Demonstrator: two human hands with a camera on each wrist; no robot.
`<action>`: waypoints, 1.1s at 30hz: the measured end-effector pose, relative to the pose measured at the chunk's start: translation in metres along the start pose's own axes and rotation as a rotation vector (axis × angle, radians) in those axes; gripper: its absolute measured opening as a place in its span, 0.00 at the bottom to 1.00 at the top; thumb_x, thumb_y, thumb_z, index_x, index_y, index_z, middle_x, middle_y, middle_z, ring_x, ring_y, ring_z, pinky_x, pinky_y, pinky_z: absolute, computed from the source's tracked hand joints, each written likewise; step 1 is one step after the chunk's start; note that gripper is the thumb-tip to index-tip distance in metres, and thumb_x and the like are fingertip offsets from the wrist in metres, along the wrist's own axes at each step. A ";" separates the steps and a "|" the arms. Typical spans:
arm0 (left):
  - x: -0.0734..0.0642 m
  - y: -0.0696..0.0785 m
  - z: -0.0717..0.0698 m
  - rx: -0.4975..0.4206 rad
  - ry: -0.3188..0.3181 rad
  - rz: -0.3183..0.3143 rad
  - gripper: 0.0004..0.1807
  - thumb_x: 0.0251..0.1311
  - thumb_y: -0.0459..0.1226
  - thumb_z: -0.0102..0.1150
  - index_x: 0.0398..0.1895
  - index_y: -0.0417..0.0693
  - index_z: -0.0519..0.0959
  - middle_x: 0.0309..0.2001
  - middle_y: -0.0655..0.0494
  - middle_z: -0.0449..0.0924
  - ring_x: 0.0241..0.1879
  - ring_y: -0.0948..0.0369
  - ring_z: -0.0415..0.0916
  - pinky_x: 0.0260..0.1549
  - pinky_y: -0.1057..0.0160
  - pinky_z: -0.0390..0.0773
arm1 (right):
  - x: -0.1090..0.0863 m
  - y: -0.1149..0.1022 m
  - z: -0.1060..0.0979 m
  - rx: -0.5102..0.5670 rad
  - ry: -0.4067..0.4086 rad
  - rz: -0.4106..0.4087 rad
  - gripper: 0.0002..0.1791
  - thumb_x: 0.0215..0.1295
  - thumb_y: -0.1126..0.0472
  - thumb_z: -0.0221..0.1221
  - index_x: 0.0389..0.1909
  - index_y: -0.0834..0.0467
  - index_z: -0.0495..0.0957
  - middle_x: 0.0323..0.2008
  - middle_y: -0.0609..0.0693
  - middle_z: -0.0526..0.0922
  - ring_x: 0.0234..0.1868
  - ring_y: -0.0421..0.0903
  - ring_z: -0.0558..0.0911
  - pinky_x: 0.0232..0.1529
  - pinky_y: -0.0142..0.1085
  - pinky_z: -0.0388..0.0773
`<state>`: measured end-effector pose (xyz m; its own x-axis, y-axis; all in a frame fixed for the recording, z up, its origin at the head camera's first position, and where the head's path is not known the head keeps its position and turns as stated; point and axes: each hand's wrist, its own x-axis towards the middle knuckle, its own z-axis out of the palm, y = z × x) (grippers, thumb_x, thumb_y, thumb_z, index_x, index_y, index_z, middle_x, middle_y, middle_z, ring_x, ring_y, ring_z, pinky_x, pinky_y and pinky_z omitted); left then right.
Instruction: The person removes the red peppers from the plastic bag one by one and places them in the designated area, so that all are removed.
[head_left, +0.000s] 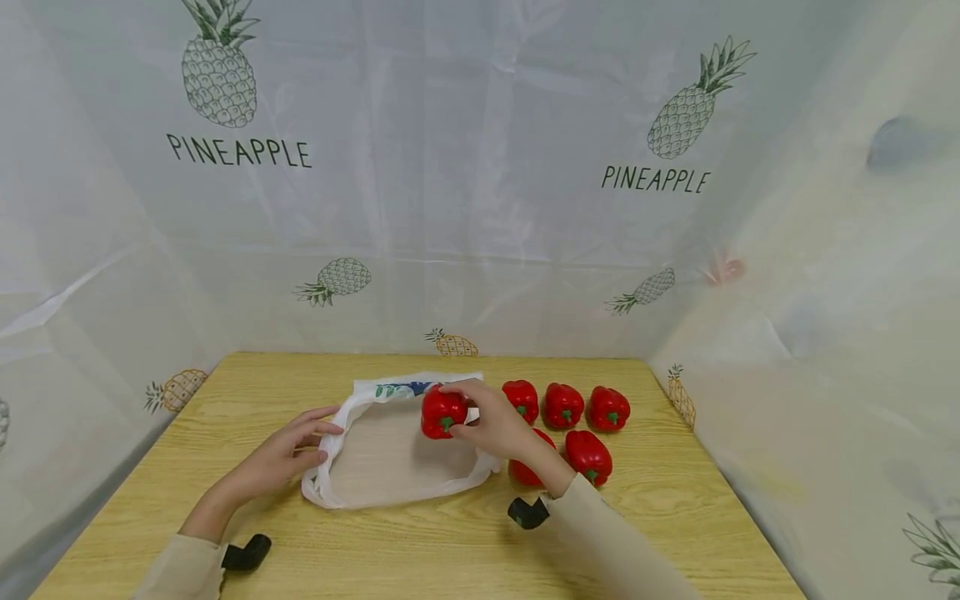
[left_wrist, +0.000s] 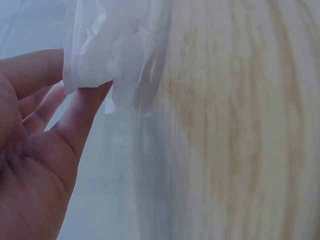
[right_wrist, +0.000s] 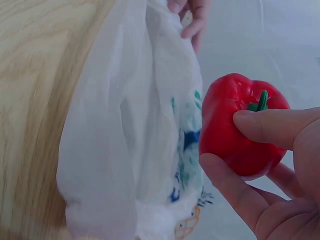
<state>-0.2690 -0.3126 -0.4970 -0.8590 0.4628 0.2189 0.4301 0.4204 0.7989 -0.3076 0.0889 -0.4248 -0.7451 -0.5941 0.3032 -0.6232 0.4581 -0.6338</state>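
A white plastic bag (head_left: 390,500) lies on the table with its mouth spread wide, blue and green print on its far side. At its left rim, my left hand (head_left: 281,457) holds the plastic between thumb and fingers, also seen close up in the left wrist view on the bag's edge (left_wrist: 95,55). My right hand (head_left: 497,421) grips a red bell pepper (head_left: 441,410) above the right part of the bag's opening. In the right wrist view the thumb presses beside the pepper's green stem (right_wrist: 261,102), with fingers underneath.
Several more red bell peppers (head_left: 588,454) sit on the wooden table (head_left: 675,517) to the right of the bag, partly behind my right forearm. A pineapple-print plastic sheet (head_left: 465,208) hangs around the table's back and sides. Black wrist mounts (head_left: 528,512) stick out from both sleeves.
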 end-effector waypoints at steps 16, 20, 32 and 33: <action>0.000 0.000 0.001 -0.018 -0.004 -0.010 0.18 0.77 0.33 0.59 0.67 0.40 0.78 0.82 0.38 0.54 0.65 0.36 0.73 0.54 0.68 0.80 | -0.030 0.019 -0.059 -0.119 0.079 0.058 0.35 0.63 0.67 0.75 0.71 0.50 0.76 0.66 0.49 0.81 0.60 0.50 0.83 0.58 0.45 0.85; 0.000 0.000 0.000 -0.016 -0.004 -0.012 0.18 0.78 0.33 0.59 0.67 0.41 0.78 0.82 0.39 0.54 0.65 0.36 0.73 0.53 0.67 0.80 | -0.039 0.025 -0.073 -0.108 0.098 0.068 0.36 0.63 0.69 0.75 0.71 0.49 0.76 0.67 0.50 0.81 0.60 0.54 0.83 0.53 0.42 0.87; 0.001 -0.004 0.000 0.024 0.000 -0.002 0.18 0.78 0.34 0.59 0.67 0.43 0.78 0.82 0.41 0.55 0.65 0.42 0.74 0.55 0.67 0.80 | -0.068 0.041 -0.101 -0.158 0.146 0.081 0.36 0.62 0.69 0.75 0.70 0.52 0.76 0.67 0.53 0.80 0.58 0.57 0.84 0.55 0.52 0.86; 0.001 -0.004 0.000 0.023 0.001 0.000 0.18 0.78 0.34 0.59 0.67 0.43 0.78 0.82 0.41 0.55 0.65 0.42 0.74 0.55 0.67 0.80 | -0.070 0.043 -0.103 -0.166 0.149 0.080 0.36 0.62 0.69 0.75 0.70 0.52 0.76 0.67 0.53 0.80 0.58 0.57 0.84 0.55 0.53 0.86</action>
<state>-0.2716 -0.3135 -0.5001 -0.8593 0.4621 0.2191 0.4360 0.4381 0.7861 -0.3070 0.2186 -0.3998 -0.8129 -0.4528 0.3662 -0.5821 0.6098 -0.5380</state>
